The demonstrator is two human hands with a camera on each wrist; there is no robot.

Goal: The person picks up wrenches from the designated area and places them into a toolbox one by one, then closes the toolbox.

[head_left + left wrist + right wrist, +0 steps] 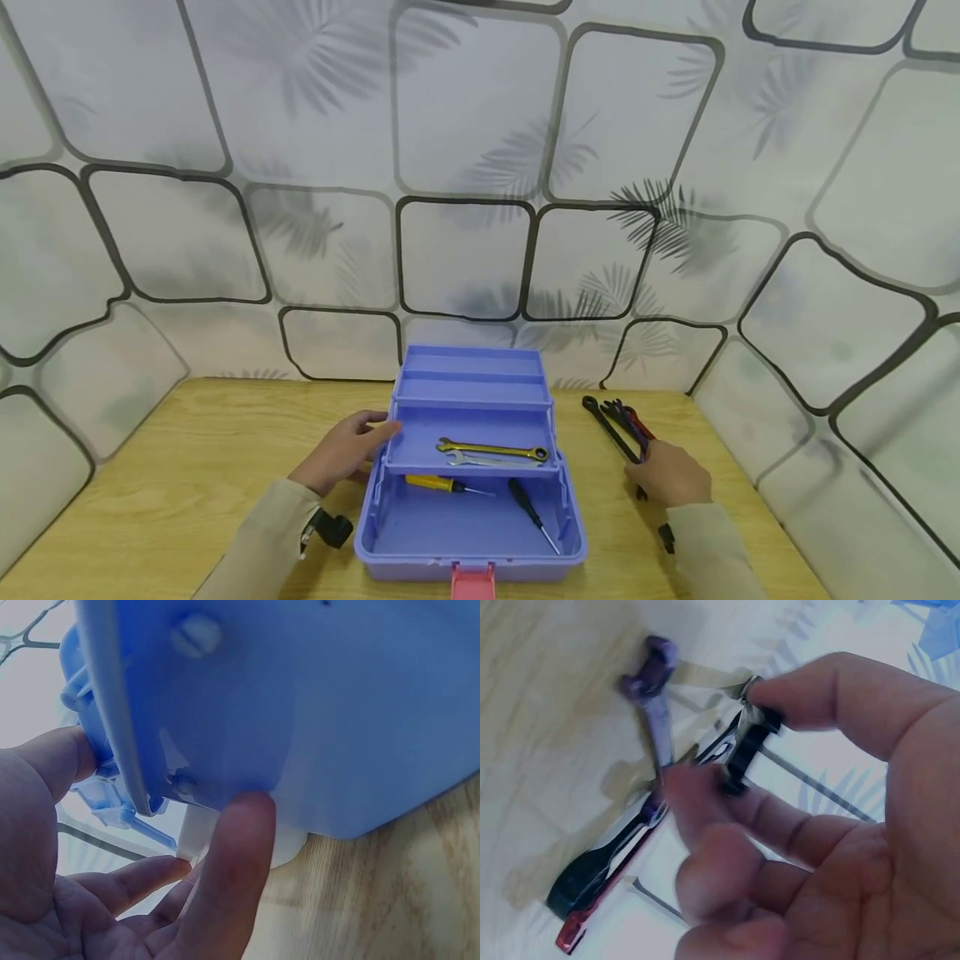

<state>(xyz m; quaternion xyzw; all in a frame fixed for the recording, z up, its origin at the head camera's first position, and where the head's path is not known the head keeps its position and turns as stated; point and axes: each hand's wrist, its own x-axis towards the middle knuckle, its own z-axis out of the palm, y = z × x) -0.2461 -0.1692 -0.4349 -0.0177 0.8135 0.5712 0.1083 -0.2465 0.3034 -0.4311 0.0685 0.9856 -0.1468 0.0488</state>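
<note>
A blue-purple toolbox (468,568) stands with its lid (471,361) raised and tray tilted up. My left hand (347,450) rests at its left side, thumb touching the tray's edge and fingers (244,851) beside the side wall. A gold wrench (491,450) and a silver wrench (487,460) lie in the tray. Below are a yellow screwdriver (435,482) and a black-handled screwdriver (525,504). Right of the box, my right hand (670,475) pinches a black wrench (750,750) between thumb and finger. Purple (656,712) and red (574,930) wrenches lie beside it.
The toolbox sits on a wood-grain table (187,442). Patterned wall covering (465,258) rises behind the table and along both sides. A pink latch (472,581) hangs at the box's front. Each wrist wears a black strap device (330,529).
</note>
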